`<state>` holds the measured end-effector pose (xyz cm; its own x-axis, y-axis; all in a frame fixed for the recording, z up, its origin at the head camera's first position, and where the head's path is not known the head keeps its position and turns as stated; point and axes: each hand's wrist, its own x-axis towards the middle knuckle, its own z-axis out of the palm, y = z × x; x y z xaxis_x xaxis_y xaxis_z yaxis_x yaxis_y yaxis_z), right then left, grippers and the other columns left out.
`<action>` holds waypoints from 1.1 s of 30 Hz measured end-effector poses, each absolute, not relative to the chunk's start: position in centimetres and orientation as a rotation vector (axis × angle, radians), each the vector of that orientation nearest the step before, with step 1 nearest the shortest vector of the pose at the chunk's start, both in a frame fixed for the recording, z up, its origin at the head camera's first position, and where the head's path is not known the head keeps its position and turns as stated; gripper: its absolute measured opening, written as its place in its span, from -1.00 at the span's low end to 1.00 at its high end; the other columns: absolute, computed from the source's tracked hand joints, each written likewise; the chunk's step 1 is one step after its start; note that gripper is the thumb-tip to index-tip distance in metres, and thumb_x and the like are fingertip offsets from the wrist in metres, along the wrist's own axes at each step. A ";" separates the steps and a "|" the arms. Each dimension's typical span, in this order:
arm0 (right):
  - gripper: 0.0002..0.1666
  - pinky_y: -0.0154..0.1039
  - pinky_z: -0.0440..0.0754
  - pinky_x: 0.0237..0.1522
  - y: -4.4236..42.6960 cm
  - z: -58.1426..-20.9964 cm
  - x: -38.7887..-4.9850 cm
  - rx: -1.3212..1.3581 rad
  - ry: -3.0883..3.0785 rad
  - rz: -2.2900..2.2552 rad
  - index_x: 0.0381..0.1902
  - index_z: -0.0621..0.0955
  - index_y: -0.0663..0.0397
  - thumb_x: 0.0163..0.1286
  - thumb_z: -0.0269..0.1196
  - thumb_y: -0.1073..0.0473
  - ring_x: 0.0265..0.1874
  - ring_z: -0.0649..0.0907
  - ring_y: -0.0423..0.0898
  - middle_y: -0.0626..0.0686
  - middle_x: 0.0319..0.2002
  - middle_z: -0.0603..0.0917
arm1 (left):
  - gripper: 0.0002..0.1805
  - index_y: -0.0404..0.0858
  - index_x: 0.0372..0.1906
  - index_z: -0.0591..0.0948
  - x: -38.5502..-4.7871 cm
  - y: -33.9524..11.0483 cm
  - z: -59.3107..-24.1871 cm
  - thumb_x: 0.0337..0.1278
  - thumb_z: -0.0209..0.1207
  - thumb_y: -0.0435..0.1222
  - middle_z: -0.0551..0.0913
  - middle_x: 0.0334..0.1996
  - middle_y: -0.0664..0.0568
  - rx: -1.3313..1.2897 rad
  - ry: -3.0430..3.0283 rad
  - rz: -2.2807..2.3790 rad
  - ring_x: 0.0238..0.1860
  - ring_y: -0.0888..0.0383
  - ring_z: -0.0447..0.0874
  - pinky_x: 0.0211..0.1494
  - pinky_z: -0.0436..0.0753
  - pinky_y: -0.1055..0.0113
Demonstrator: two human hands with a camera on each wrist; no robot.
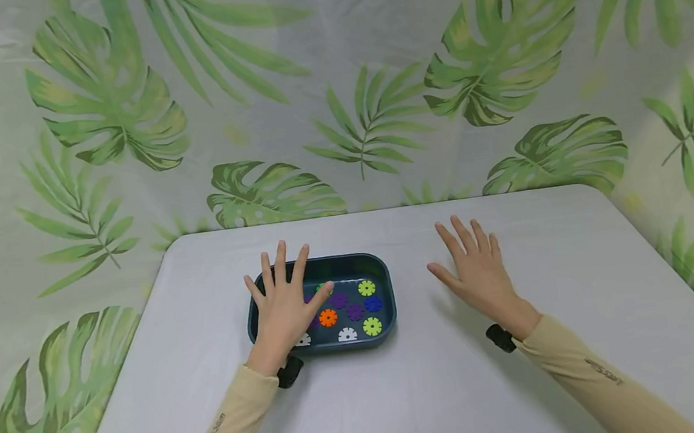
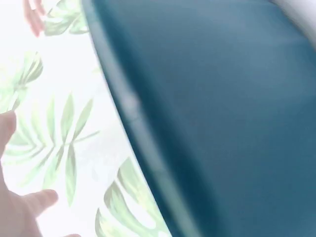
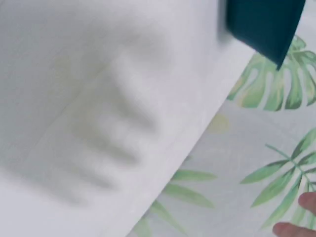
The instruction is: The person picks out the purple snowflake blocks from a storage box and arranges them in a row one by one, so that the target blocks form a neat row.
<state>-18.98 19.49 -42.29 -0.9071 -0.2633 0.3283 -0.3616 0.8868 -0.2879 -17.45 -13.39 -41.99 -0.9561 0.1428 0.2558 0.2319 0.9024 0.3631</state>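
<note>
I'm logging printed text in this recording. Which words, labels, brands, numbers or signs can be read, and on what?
Left sleeve: dark lettering along the forearm, too small to read reliably.
Right sleeve: dark lettering, also too small to read reliably.
I see no other text, including on the tray or its coloured discs.

In the head view, the left hand hides the left part of the tray and portions of the green disc, while the front rim covers the lower part of the white discs. The writing on the sleeves is too small to read. The left wrist view shows the tray blurred and cut off; the right wrist view cuts off the right hand except two fingertips.
</note>
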 end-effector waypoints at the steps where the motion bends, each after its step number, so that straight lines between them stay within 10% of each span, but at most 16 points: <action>1: -0.15 0.35 -0.04 0.27 19.1 -42.2 -19.1 0.512 -2.758 0.570 0.48 0.14 0.12 0.40 0.14 -0.14 0.38 0.02 0.36 0.31 0.43 0.08 | -0.15 0.04 0.51 0.06 -17.4 -13.6 -41.8 0.22 0.01 0.25 -0.21 0.51 -0.11 -0.290 -2.828 -0.629 0.46 -0.21 -0.44 0.27 -0.38 -0.38; 14: -0.39 0.12 0.43 0.14 10.9 -41.5 -20.4 0.674 -2.605 2.073 0.38 0.25 0.23 0.51 0.05 0.06 0.16 0.46 0.26 0.28 0.31 0.33 | -0.49 -0.20 0.39 0.33 -17.3 -20.6 -41.9 0.41 0.03 -0.21 0.24 0.40 -0.06 -0.163 -2.310 -1.748 0.41 0.05 0.12 0.39 0.16 0.07; 33: -0.54 -0.04 0.49 0.11 3.9 -44.5 -21.2 -0.022 -2.691 2.590 0.33 0.28 0.29 0.58 -0.14 0.19 0.06 0.54 0.22 0.36 0.29 0.28 | -0.50 -0.24 0.43 0.26 -18.4 -22.1 -48.8 0.44 -0.08 -0.37 0.11 0.46 0.07 0.054 -2.045 -2.451 0.44 0.25 -0.09 0.44 -0.08 0.27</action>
<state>-21.16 3.93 -44.50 -0.8291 -0.3799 -0.4102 0.3953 0.1205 -0.9106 -18.36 -22.15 -48.78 -0.9981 0.0172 -0.0586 -0.0608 -0.1788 0.9820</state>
